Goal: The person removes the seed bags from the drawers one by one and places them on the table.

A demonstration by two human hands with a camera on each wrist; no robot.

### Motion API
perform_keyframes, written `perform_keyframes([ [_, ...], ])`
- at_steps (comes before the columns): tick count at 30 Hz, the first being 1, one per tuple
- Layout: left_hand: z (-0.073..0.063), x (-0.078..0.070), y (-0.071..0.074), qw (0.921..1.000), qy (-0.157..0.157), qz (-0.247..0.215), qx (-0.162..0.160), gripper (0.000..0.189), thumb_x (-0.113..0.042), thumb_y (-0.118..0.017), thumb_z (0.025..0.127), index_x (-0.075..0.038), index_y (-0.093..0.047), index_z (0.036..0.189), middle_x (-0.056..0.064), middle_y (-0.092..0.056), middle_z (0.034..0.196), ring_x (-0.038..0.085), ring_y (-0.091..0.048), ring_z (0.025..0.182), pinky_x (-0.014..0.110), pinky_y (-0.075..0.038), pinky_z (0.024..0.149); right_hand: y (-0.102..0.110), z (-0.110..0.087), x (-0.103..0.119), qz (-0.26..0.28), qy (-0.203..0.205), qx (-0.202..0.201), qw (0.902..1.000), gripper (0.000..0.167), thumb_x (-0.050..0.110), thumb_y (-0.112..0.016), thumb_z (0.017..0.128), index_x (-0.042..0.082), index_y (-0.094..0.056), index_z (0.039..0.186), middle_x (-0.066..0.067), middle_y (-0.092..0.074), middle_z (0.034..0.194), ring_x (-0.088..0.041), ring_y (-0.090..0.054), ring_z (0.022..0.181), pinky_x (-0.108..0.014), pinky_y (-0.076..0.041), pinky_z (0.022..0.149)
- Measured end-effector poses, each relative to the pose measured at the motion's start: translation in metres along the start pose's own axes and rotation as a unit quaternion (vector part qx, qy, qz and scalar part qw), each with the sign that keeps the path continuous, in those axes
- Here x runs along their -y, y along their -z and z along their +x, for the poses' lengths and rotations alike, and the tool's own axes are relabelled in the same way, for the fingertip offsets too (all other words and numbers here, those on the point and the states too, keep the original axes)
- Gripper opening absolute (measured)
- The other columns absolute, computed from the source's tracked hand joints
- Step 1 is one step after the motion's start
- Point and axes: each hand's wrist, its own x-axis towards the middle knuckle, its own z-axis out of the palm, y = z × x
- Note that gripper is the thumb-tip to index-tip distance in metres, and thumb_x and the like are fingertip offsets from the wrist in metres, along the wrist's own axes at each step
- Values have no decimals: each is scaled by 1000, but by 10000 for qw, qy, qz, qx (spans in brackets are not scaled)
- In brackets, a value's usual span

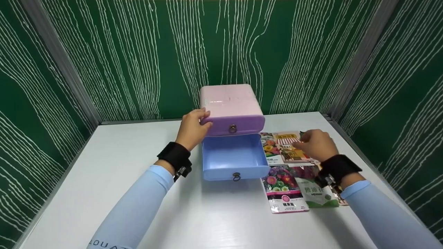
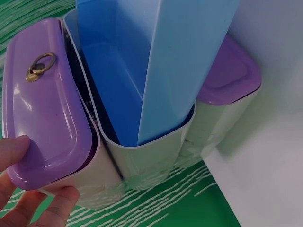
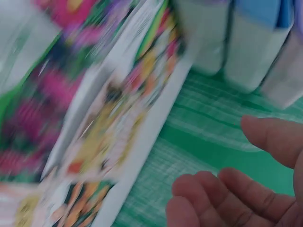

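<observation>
My left hand [image 1: 193,128] holds the left front corner of a small drawer cabinet [image 1: 230,101] with a pale pink top. Its thumb lies on the purple top drawer [image 1: 221,126], fingers against the casing. Below it, the blue drawer [image 1: 235,152] is pulled out. The left wrist view also shows a lower purple drawer [image 2: 232,75], pushed in. Over the seed packets at the cabinet's right hovers my right hand [image 1: 317,145], fingers loosely bent. Its wrist view shows a gap between thumb and fingers [image 3: 255,198], nothing held.
Flower seed packets lie in two rows on the white table [image 1: 114,173]: a candytuft-like flower packet [image 1: 285,190], a green-and-white one [image 1: 315,190], and a striped-awning one [image 1: 292,148] behind. Green panels with white lines [image 1: 138,62] enclose the back and sides.
</observation>
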Motion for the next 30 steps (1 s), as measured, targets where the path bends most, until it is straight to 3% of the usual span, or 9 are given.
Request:
perform_keyframes([
  [10, 0, 1, -1, 10000, 92, -24, -7, 45, -7, -75, 102, 1, -67, 145, 18, -58, 160, 36, -52, 153, 44, -42, 127, -27, -26, 70, 703, 962, -186, 9927, 25, 25, -82, 98, 1, -80, 104, -16, -78, 95, -24, -69, 80, -32, -53, 66],
  [14, -1, 1, -1, 10000, 86, -40, -15, 44, -7, -76, 101, 1, -67, 144, 19, -58, 160, 37, -52, 153, 44, -41, 128, -37, -40, 88, 769, 1281, -277, 9884, 21, 20, -85, 96, 2, -80, 103, -12, -76, 93, -22, -65, 81, -32, -53, 70],
  [20, 0, 1, -1, 10000, -37, 35, -55, 43, -7, -76, 101, 2, -69, 142, 19, -61, 157, 36, -53, 151, 45, -42, 127, -52, -63, 105, 704, 1894, -599, 9775, 18, 18, -90, 91, 5, -77, 91, -6, -72, 81, -14, -58, 71, -29, -49, 67],
  [30, -2, 2, -1, 9999, -68, 39, -79, 43, -7, -77, 100, 2, -69, 142, 19, -61, 157, 37, -54, 151, 46, -42, 127, -87, -80, 106, 713, 2256, 188, 9714, 20, 20, -83, 97, 11, -80, 79, 3, -74, 70, -1, -59, 60, -24, -50, 58],
])
